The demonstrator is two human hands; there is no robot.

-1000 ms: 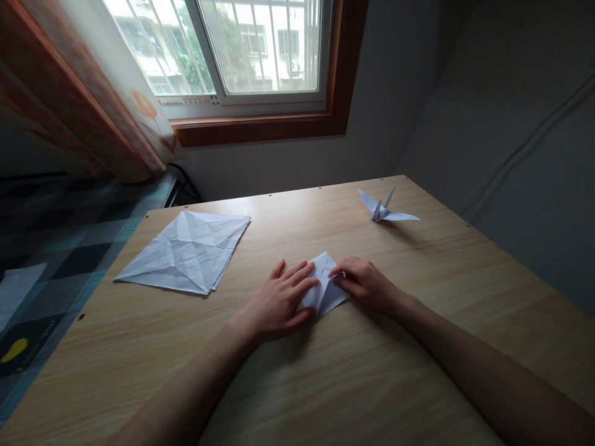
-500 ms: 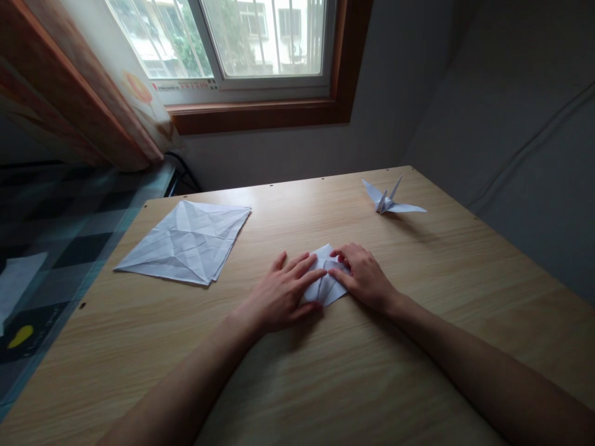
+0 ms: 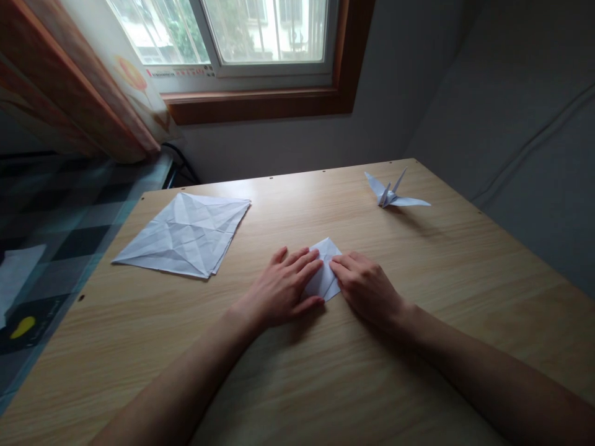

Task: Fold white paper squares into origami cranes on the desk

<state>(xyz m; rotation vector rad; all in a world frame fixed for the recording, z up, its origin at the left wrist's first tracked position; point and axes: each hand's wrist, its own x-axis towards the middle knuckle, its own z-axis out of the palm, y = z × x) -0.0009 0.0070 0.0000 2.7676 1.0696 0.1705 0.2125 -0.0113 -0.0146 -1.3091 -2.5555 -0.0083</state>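
Observation:
A small piece of folded white paper (image 3: 328, 248) lies flat on the wooden table, one corner pointing away from me. My left hand (image 3: 290, 285) rests on its left side, fingers stretched out and pressing down on it, with the thumb near the bottom corner. From the right, my right hand (image 3: 367, 282) has its fingers bunched together on the paper's right edge, gripping or pressing the fold there. The paper's left part and the right hand's thumb are partly hidden.
Farther left on the table (image 3: 162, 347) lie creased white paper sheets (image 3: 186, 235), stacked. A white paper crane (image 3: 390, 197) stands at the back right. A checkered cloth (image 3: 69, 217) covers a surface on the left, below a curtain (image 3: 93, 87).
My right fingers have closed together and pressed onto the paper's right edge, where the flap now lies folded in. My left hand stays on the paper. The view has tilted slightly downward.

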